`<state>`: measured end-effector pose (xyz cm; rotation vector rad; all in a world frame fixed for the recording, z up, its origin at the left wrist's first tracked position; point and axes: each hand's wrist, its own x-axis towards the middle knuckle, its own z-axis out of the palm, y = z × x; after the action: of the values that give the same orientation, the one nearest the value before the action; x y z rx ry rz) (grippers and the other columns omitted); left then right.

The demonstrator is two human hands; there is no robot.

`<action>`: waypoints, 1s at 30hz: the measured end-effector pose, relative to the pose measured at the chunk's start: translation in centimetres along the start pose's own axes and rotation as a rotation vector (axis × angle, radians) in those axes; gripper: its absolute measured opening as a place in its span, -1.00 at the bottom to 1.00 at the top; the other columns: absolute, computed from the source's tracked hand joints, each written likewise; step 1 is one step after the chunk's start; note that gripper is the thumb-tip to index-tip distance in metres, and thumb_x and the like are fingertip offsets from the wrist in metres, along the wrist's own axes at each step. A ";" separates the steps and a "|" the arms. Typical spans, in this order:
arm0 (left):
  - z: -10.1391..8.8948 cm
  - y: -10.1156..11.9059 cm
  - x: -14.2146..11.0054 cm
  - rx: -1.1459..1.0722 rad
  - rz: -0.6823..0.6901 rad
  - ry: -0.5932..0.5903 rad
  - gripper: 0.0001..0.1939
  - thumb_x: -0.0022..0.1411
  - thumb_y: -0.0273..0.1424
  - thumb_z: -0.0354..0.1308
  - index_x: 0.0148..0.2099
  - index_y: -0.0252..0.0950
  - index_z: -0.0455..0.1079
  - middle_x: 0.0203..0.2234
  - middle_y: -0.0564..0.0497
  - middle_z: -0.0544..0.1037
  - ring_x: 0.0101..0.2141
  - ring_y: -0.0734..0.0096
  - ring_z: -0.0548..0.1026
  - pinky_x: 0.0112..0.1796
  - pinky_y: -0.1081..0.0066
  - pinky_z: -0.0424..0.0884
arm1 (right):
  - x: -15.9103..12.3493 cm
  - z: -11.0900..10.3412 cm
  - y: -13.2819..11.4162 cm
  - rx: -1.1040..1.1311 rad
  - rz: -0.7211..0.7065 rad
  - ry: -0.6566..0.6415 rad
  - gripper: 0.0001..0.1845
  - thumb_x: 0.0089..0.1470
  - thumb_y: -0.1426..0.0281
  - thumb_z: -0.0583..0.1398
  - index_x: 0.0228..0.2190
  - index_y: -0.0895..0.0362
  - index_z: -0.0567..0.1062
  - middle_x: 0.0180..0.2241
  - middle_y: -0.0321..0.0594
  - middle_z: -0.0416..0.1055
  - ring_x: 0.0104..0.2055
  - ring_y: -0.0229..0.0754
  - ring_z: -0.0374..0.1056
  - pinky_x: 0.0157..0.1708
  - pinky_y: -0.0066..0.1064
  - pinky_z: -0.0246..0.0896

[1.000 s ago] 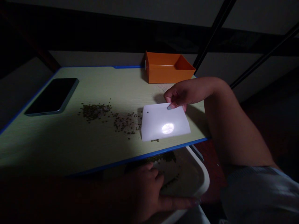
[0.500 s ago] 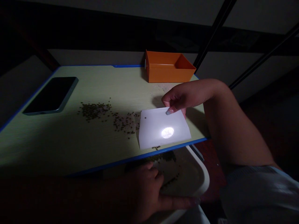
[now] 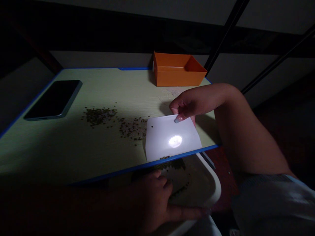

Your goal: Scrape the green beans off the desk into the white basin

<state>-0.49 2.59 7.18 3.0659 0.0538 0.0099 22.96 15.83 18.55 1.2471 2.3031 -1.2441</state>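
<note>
My right hand [image 3: 194, 103] pinches the far edge of a white plastic scraper card [image 3: 172, 137]. The card stands tilted on the pale table [image 3: 73, 144], its lower edge at the blue front rim. A few small green beans [image 3: 164, 158] lie right at that edge. More beans lie scattered in two patches [image 3: 115, 121] left of the card. Below the table edge my left hand [image 3: 157, 200] grips the rim of a white tray [image 3: 211, 183] that has beans inside it.
An orange open box [image 3: 178, 70] stands at the table's far edge. A dark phone [image 3: 52, 100] lies face up at the left. Black slanted bars [image 3: 221, 36] rise behind the table on the right. The surroundings are dark.
My right hand has drawn the white card toward the table's front edge, pushing a few beans with it. My left hand and the tray have stayed put.
</note>
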 end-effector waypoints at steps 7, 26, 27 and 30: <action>0.4 0.1 -0.1 -0.039 -0.004 0.015 -0.30 0.38 -0.30 -0.08 0.38 0.13 -0.41 -0.34 0.00 0.43 -0.35 0.23 0.40 -0.19 0.11 0.39 | 0.1 0.0 0.0 -0.007 -0.033 0.002 -0.78 0.11 0.27 0.21 -0.43 0.16 0.35 -0.57 -0.40 0.30 -0.50 -0.35 0.31 -0.46 -0.51 0.19; 0.1 -0.1 0.1 -0.043 -0.001 -0.014 -0.35 0.41 -0.31 -0.15 0.38 0.13 -0.42 -0.34 -0.02 0.41 -0.36 0.23 0.40 -0.22 0.10 0.41 | 1.0 0.5 0.0 0.001 -0.145 0.112 -0.83 -0.02 0.40 0.29 -0.53 0.19 0.41 -0.64 -0.43 0.28 -0.57 -0.41 0.18 -0.53 -0.54 0.05; 0.0 -0.1 0.1 -0.050 0.003 -0.025 -0.34 0.41 -0.32 -0.14 0.38 0.12 -0.42 -0.33 -0.03 0.42 -0.35 0.23 0.41 -0.20 0.10 0.40 | 1.0 0.6 0.0 0.018 -0.146 0.107 -0.83 -0.03 0.40 0.29 -0.53 0.19 0.42 -0.64 -0.43 0.28 -0.57 -0.41 0.19 -0.53 -0.54 0.05; -0.1 -0.1 0.0 -0.039 0.004 -0.037 -0.34 0.40 -0.33 -0.14 0.38 0.13 -0.41 -0.34 -0.02 0.42 -0.35 0.22 0.41 -0.20 0.11 0.40 | 1.1 0.6 0.0 0.067 -0.127 0.098 -0.83 -0.03 0.41 0.30 -0.54 0.18 0.42 -0.65 -0.43 0.28 -0.58 -0.39 0.21 -0.54 -0.54 0.06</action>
<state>-0.46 2.68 7.27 3.0266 0.0445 -0.0458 22.24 16.00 17.57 1.2262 2.4632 -1.3397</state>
